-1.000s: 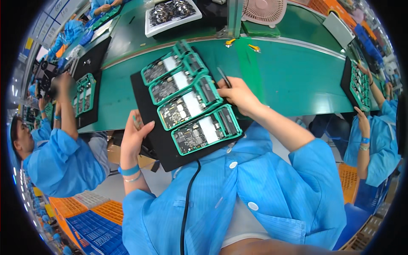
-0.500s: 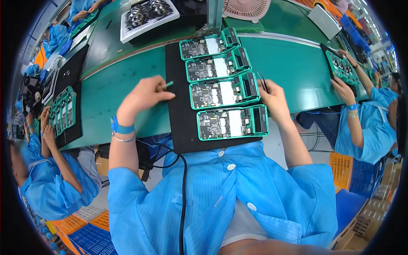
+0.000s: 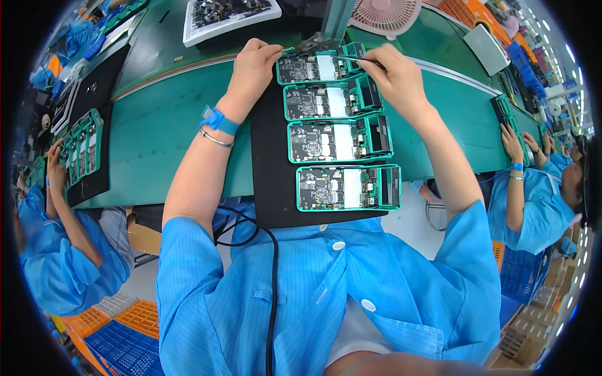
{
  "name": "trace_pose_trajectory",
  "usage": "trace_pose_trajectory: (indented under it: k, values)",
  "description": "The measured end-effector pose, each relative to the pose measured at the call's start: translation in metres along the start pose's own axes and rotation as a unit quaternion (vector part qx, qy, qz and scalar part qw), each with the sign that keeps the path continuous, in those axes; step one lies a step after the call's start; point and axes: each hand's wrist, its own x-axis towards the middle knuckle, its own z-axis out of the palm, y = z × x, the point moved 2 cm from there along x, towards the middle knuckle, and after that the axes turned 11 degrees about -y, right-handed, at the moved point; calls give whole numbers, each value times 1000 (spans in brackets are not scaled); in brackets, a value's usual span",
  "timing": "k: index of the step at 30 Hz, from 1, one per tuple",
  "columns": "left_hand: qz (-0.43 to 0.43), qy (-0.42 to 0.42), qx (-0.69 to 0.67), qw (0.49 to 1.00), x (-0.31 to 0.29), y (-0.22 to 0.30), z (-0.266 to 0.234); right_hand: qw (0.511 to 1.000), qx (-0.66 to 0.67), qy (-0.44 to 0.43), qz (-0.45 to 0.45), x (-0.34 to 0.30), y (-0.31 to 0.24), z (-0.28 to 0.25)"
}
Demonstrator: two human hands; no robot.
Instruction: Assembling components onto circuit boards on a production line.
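A black mat (image 3: 269,156) lies on the green bench with several green-framed circuit boards in a column. My left hand (image 3: 254,62) pinches a small thin part at the upper left corner of the farthest board (image 3: 313,67). My right hand (image 3: 395,72) holds slim tweezers (image 3: 351,58) whose tip rests over that same board's right side. The nearer boards (image 3: 348,188) lie untouched. A blue wrist strap (image 3: 219,119) with a black cord is on my left wrist.
A white tray of parts (image 3: 226,15) and a pink fan (image 3: 385,12) stand at the back. A person on the left handles boards (image 3: 81,150) on another mat. Another person's hands (image 3: 514,144) work at the right. Orange and blue crates (image 3: 119,332) sit on the floor.
Both hands have moved away from me to the farthest board. The left hand came in from the bare bench, and the right hand rose from beside the third board.
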Motion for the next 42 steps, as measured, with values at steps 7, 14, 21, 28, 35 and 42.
trace_pose_trajectory:
  k: [7, 14, 21, 28, 35, 42]
  values:
    - [24, 5, -18, 1000, 0, 1, 8, 988, -108, -81, -80, 56, 10, 34]
    - [46, -5, -10, 999, -2, 3, 7, 974, -164, -137, -70, 82, 12, 55]
    - [65, -12, 12, 998, -1, 6, 3, 971, -169, -155, -71, 90, 7, 60]
    - [64, -19, 33, 997, -1, 7, 1, 965, -187, -149, -104, 91, 4, 64]
    - [62, -21, 41, 997, -1, 8, -1, 964, -192, -158, -96, 91, 2, 65]
    - [55, -26, 41, 997, -2, 9, -3, 961, -206, -159, -94, 91, 1, 67]
